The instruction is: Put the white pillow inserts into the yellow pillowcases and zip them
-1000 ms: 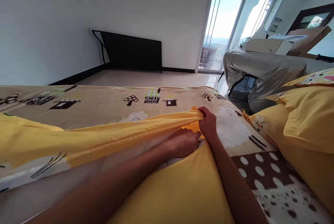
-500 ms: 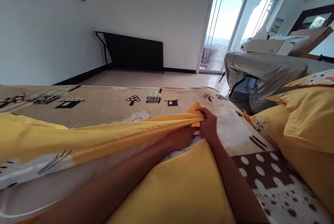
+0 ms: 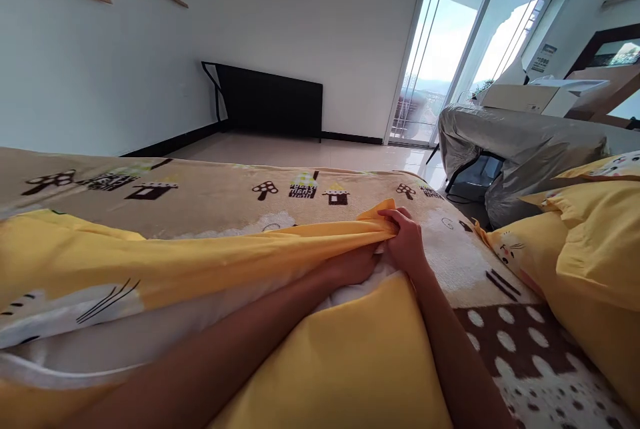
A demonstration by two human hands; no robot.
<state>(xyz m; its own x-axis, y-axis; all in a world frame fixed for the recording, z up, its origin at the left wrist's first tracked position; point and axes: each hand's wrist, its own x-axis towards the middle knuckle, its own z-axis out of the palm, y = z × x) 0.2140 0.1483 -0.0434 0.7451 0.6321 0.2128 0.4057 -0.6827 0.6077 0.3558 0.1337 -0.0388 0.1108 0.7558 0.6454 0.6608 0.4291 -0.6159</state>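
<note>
A yellow cover with a whiskered animal print stretches across in front of me, with a white filling or lining showing in its long opening. My right hand is closed on a corner of the cover, its fingers wrapped over the bunched cloth. Reaching along the opening, my left hand lies just below the upper yellow edge, against the white material and close to the right hand. Its fingers look curled, but their tips and whatever they hold are hidden. A smooth yellow panel of the cover lies between my forearms.
A patterned beige and brown blanket lies underneath. Yellow pillows are piled at the right. Beyond the blanket's far edge are a black panel against the wall, a plastic-wrapped piece of furniture bearing boxes, and a glass sliding door.
The view has shifted slightly, so the surroundings sit further right. Both hands stay at the cover's corner; the right hand's grip and the cloth have barely changed.
</note>
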